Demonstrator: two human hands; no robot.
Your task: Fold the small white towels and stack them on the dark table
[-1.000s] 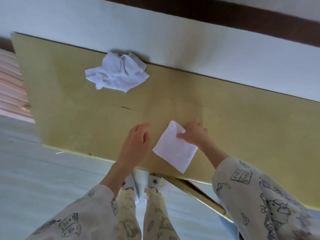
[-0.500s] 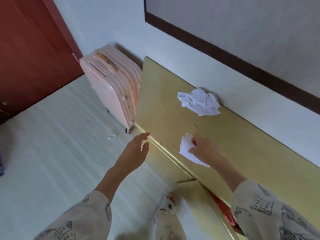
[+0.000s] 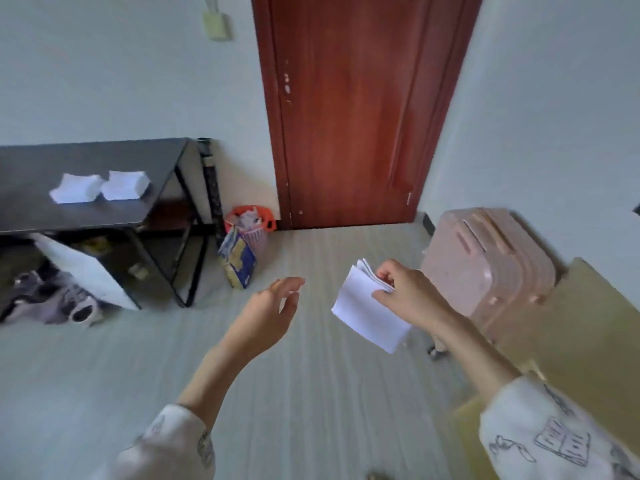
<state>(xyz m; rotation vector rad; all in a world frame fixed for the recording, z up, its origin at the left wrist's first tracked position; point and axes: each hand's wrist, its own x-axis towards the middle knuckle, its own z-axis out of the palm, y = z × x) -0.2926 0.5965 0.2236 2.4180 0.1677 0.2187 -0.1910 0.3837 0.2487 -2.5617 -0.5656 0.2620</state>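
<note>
A person stands in a small room, seen from a camera on their head looking forward and down. Their right hand (image 3: 405, 299) pinches a folded white towel (image 3: 369, 308) at its upper right edge, thumb on one side and fingers curled on the other, so the towel hangs in the air above the pale floor (image 3: 311, 393). The layers of the fold show at the top edge and fan apart slightly. The left hand (image 3: 266, 317) holds nothing; its grip is spread and relaxed, fingers loosely extended, just left of the towel and not touching it.

Far to the left stands the dark counter (image 3: 86, 209), well apart from the hands. Two stacks of folded white towels (image 3: 100, 187) sit side by side on its top. A red-brown door (image 3: 349, 109) fills the far middle, a pink suitcase (image 3: 485, 268) stands to the right, and a small basket (image 3: 251, 226) with a blue bag sits on the floor beside the counter's leg.

The likely step is carrying this towel across to the stacks. The risk is that a pinch at one edge lets the loose layers fall open on the way, undoing the fold. Set down carelessly, it could also land askew and push a stack out of line, or slip off the near edge.
</note>
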